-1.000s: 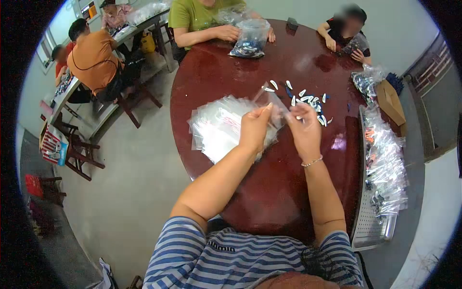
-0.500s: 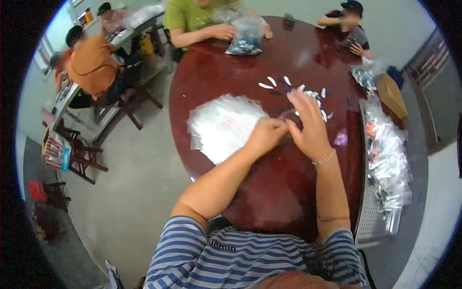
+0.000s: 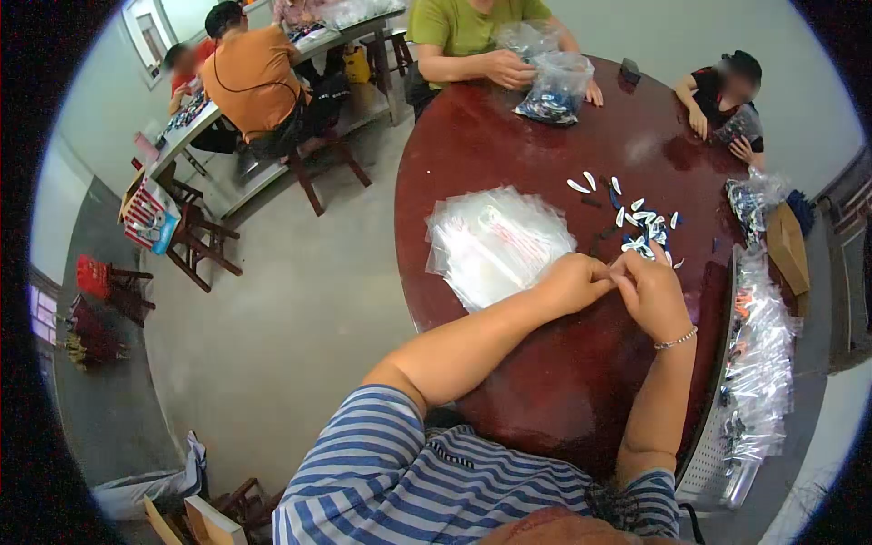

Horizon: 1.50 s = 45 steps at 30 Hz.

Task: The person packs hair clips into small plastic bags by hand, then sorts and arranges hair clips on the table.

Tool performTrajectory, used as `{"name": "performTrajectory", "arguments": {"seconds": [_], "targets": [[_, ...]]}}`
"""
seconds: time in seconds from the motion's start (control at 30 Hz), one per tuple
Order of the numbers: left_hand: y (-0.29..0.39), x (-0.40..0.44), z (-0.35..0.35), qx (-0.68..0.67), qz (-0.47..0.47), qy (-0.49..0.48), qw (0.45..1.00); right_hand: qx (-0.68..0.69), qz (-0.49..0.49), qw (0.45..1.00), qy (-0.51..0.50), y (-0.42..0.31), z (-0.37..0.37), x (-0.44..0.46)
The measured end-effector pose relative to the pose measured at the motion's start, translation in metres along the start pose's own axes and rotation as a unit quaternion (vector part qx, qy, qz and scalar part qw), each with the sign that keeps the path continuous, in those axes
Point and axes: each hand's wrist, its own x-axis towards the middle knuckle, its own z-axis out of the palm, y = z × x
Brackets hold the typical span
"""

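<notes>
Over the dark red table (image 3: pixel 509 372) my two hands meet fingertip to fingertip. My left hand (image 3: pixel 578 283) is closed in a pinch, thumb against forefinger. My right hand (image 3: pixel 652 295), with a bracelet at the wrist, is closed too, its fingertips touching those of the left. Whatever lies between the fingers is too small or too see-through to make out. A fanned pile of clear plastic bags (image 3: pixel 500 241) lies just left of my left hand. Beyond my right hand is a scatter of small white and dark curved pieces (image 3: pixel 643 222).
A metal tray (image 3: pixel 704 454) with filled clear bags (image 3: pixel 761 354) runs along the right side, near a cardboard box (image 3: pixel 787 245). Across the table, a person in a green shirt (image 3: pixel 472 32) handles a filled bag (image 3: pixel 556 86). Another person (image 3: pixel 727 100) sits far right. Wooden stools (image 3: pixel 204 241) stand left.
My right hand's fingers, raised and spread before, have come down and closed against the left's fingertips. The whole view has swung left, so the table sits farther right.
</notes>
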Motion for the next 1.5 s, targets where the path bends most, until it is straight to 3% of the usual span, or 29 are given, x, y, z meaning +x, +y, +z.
{"name": "performTrajectory", "arguments": {"seconds": [0.07,0.17,0.23,0.3,0.33,0.47,0.57,0.6,0.77,0.83,0.9,0.97,1.0,1.07,1.13,1.2,1.23,1.33,1.43,1.5], "targets": [[0.001,-0.001,0.000,-0.110,0.020,0.046,0.993,0.013,0.018,1.000,0.016,-0.005,-0.003,0.000],[0.000,0.001,-0.001,-0.173,-0.003,0.060,0.983,0.030,0.011,0.999,0.020,-0.005,-0.009,-0.002],[-0.005,0.005,0.001,-0.154,0.005,0.076,0.985,0.043,0.020,0.999,-0.009,-0.005,-0.011,-0.004],[-0.008,0.006,-0.002,-0.134,-0.010,-0.009,0.991,0.068,0.007,0.998,-0.010,-0.006,-0.010,-0.004],[-0.013,0.007,0.007,-0.057,-0.015,0.030,0.998,0.069,0.002,0.998,-0.010,-0.004,-0.010,-0.004],[-0.013,0.004,0.006,0.079,0.082,0.129,0.985,0.192,0.226,0.955,0.020,-0.002,-0.004,0.000],[-0.009,-0.002,0.008,0.138,0.135,0.165,0.967,0.133,0.226,0.965,0.025,0.008,0.011,0.003],[-0.008,-0.001,0.003,0.164,0.121,0.107,0.973,0.126,0.173,0.973,0.083,0.009,0.019,0.004],[-0.002,-0.002,0.008,0.110,0.024,0.050,0.992,0.152,0.161,0.973,0.062,0.021,0.008,-0.002],[-0.004,0.004,0.001,-0.109,0.089,0.093,0.986,0.141,0.144,0.979,0.004,0.019,-0.006,-0.005],[-0.007,0.007,-0.004,-0.132,0.065,0.138,0.980,0.124,0.114,0.986,0.003,0.017,-0.014,-0.007],[-0.013,0.013,-0.011,-0.166,-0.036,-0.030,0.985,0.099,0.079,0.991,-0.038,0.022,-0.017,-0.010],[-0.010,0.009,-0.008,-0.186,-0.011,0.020,0.982,0.099,0.082,0.991,-0.039,0.025,-0.017,-0.011],[-0.007,0.006,-0.006,-0.162,-0.030,-0.007,0.986,0.038,0.079,0.995,-0.045,0.031,-0.015,-0.013],[-0.006,0.004,-0.003,-0.138,-0.047,-0.035,0.989,0.068,0.107,0.991,-0.051,0.019,-0.017,-0.012],[-0.006,0.002,0.003,-0.064,-0.003,0.052,0.997,0.176,0.163,0.969,-0.054,-0.001,-0.015,-0.005],[-0.006,0.001,0.003,-0.065,-0.002,0.047,0.997,0.177,0.168,0.969,-0.052,0.003,-0.013,-0.005],[-0.005,0.001,0.001,-0.073,-0.015,0.073,0.995,0.051,0.055,0.997,-0.028,0.016,0.002,-0.005],[-0.001,0.001,-0.005,-0.126,-0.052,0.001,0.991,0.056,0.041,0.998,0.014,0.012,0.000,-0.005],[-0.007,0.002,0.000,-0.121,-0.051,-0.015,0.991,0.090,0.089,0.992,0.023,0.007,-0.003,-0.004]]}}
